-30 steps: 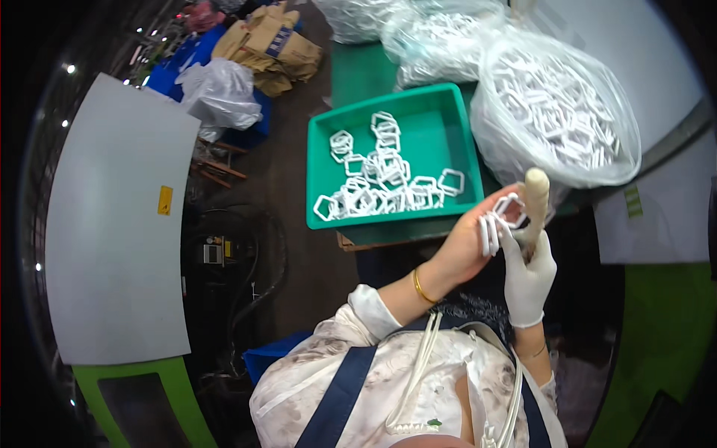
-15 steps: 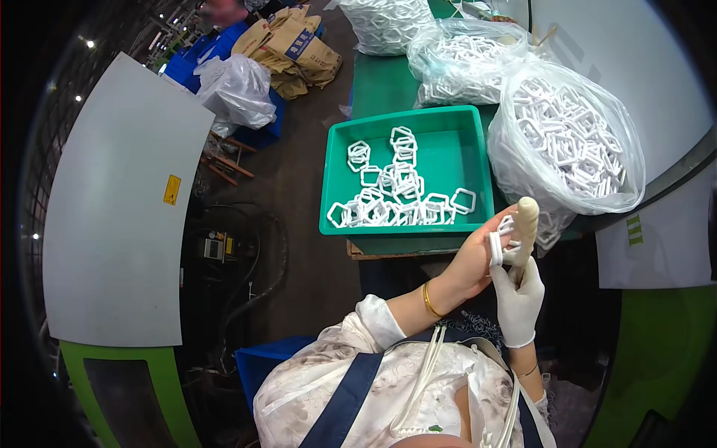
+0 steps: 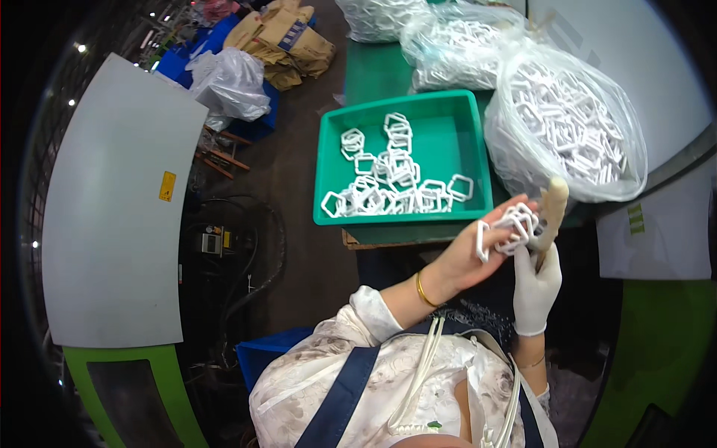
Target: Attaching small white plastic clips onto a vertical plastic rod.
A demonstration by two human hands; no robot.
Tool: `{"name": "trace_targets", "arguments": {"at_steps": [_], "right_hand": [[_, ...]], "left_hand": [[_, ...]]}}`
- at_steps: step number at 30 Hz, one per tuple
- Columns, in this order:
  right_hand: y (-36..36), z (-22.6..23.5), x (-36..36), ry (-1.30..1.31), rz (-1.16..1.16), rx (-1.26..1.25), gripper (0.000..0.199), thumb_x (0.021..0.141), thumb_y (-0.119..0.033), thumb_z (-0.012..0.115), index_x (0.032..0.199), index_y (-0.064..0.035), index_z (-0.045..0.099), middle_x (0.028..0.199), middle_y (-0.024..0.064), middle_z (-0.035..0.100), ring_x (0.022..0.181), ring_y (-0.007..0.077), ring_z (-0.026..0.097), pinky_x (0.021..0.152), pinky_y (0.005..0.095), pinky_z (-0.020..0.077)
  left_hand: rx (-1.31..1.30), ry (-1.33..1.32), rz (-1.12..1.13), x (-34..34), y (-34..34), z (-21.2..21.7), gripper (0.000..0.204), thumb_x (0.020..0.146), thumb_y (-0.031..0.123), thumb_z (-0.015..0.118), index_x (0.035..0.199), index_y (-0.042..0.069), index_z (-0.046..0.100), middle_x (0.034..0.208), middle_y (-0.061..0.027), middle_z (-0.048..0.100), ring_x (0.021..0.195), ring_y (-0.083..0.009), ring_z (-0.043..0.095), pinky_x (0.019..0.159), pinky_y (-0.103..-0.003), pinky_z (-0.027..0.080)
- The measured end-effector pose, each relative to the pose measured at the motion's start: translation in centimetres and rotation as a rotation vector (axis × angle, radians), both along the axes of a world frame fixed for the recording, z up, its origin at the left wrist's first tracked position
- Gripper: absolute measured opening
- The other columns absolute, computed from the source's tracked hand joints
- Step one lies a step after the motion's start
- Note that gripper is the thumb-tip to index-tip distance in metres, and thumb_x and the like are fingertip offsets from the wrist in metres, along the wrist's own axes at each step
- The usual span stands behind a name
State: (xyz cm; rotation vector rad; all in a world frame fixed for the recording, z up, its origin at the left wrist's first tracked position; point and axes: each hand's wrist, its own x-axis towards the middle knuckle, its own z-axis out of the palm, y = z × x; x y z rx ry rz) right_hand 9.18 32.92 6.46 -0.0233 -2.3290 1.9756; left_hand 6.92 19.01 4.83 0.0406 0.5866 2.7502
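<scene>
Your right hand [image 3: 536, 295], in a white glove, had shifted rightward since half a second ago, a long cream-coloured, round-ended piece [image 3: 554, 209] rising from it; its grip could not be told. Your bare left hand [image 3: 467, 261], palm up and half-curled, held several white angular plastic links [image 3: 517, 226] beside it. Beyond, more lay in your rectangular green plastic tray [image 3: 452, 134] on the green counter [image 3: 373, 71]. Clear plastic bags [image 3: 515, 168] of links stood right of the tray and farther back.

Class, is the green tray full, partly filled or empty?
Partly filled: in the green tray, white rings cluster toward the near side, while bare bottom shows beyond.
</scene>
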Motion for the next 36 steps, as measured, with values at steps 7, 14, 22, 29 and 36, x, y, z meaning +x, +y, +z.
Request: {"name": "trace_targets", "arguments": {"at_steps": [7, 14, 22, 29, 36], "right_hand": [[0.4, 1.3, 0.0, 0.057, 0.082, 0.117, 0.013, 0.104, -0.01, 0.055, 0.103, -0.0001, 0.063, 0.088, 0.005, 0.062, 0.079, 0.0106, 0.056, 0.073, 0.0282, 0.0461], [-0.8, 0.3, 2.4, 0.093, 0.392, 0.344, 0.014, 0.1, -0.018, 0.06, 0.094, -0.0056, 0.061, 0.08, 0.0191, 0.066, 0.073, 0.0412, 0.066, 0.06, 0.047, 0.0509], [1.6, 0.6, 1.0, -0.044, 0.167, 0.279, 0.027, 0.107, -0.018, 0.048, 0.099, 0.0029, 0.062, 0.076, 0.0137, 0.062, 0.066, 0.0192, 0.059, 0.064, 0.032, 0.046], [1.9, 0.5, 0.3, -0.115, 0.195, 0.32, 0.025, 0.107, -0.018, 0.049, 0.099, 0.0023, 0.062, 0.074, 0.0157, 0.061, 0.065, 0.0246, 0.062, 0.064, 0.0341, 0.0468], [1.8, -0.9, 0.9, -0.064, 0.281, 0.438, 0.023, 0.106, -0.018, 0.05, 0.102, 0.0014, 0.063, 0.08, 0.0183, 0.066, 0.072, 0.0317, 0.068, 0.066, 0.0368, 0.0497]], "left_hand": [[0.154, -0.064, 0.083, -1.0, -2.1, -0.1, 0.06, 0.095, -0.002, 0.054, 0.153, 0.001, 0.036, 0.157, -0.0186, 0.04, 0.146, -0.0331, 0.039, 0.124, -0.045, 0.032], [0.156, -0.088, 0.079, -1.4, -1.6, -1.1, 0.059, 0.099, -0.002, 0.05, 0.155, -0.001, 0.031, 0.16, -0.0176, 0.036, 0.148, -0.0337, 0.035, 0.125, -0.047, 0.03], [0.04, -0.037, 0.107, -0.3, -1.9, -0.7, 0.061, 0.095, -0.005, 0.056, 0.153, 0.004, 0.038, 0.153, -0.0131, 0.047, 0.141, -0.0286, 0.046, 0.122, -0.043, 0.035], [-0.043, -0.027, 0.08, -0.5, -2.3, -0.1, 0.064, 0.091, -0.011, 0.048, 0.153, 0.002, 0.037, 0.152, -0.0162, 0.046, 0.144, -0.0312, 0.044, 0.124, -0.043, 0.033], [0.072, -0.077, 0.058, -0.7, -2.4, -0.2, 0.067, 0.095, -0.002, 0.059, 0.156, 0.0, 0.03, 0.156, -0.0174, 0.042, 0.145, -0.0329, 0.042, 0.126, -0.048, 0.028]]}}
